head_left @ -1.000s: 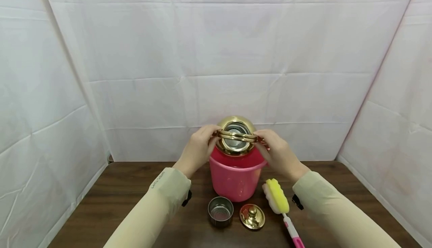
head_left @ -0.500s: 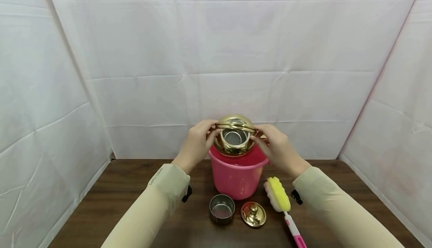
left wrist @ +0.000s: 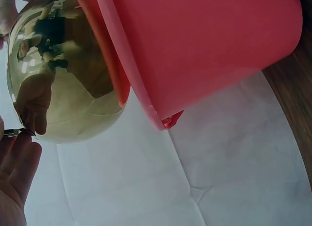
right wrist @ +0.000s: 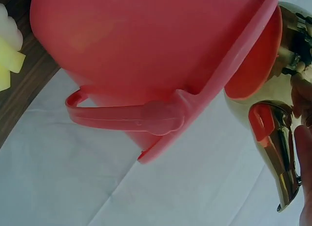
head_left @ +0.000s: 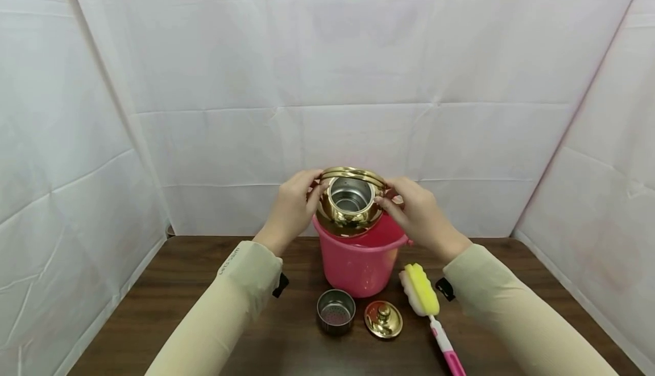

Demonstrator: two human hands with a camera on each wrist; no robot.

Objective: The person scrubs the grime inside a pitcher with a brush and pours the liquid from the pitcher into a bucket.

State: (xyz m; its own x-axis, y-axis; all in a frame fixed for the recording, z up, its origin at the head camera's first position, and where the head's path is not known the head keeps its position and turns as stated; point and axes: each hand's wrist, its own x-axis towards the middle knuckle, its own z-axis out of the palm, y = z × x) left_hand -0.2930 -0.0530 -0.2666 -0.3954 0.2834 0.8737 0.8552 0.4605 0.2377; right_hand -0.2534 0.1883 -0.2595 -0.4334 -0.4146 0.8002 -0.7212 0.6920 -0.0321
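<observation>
A shiny gold teapot [head_left: 344,221] without its lid is held over the back of a pink bucket [head_left: 358,268], its round mouth facing me and grey metal showing inside. My left hand [head_left: 293,202] pinches the left end of the teapot's arched handle [head_left: 353,172]. At the opposite end, my right hand [head_left: 421,208] grips the handle, thumb close to the mouth's rim. The right wrist view shows the spout [right wrist: 282,157] beside that hand. Seen from the left wrist, the pot's polished belly [left wrist: 73,89] overlaps the bucket's rim.
In front of the bucket, a metal strainer cup [head_left: 335,326] and a gold knobbed lid [head_left: 384,320] sit on the dark wooden table [head_left: 215,330]. Right of them lies a sponge brush [head_left: 423,293] with a white and pink handle. White cloth [head_left: 353,69] hangs behind and at both sides.
Both hands have raised the teapot slightly and shifted it left, changing its tilt. The handle, which crossed in front of the mouth, now stands above it, and more of the inside shows.
</observation>
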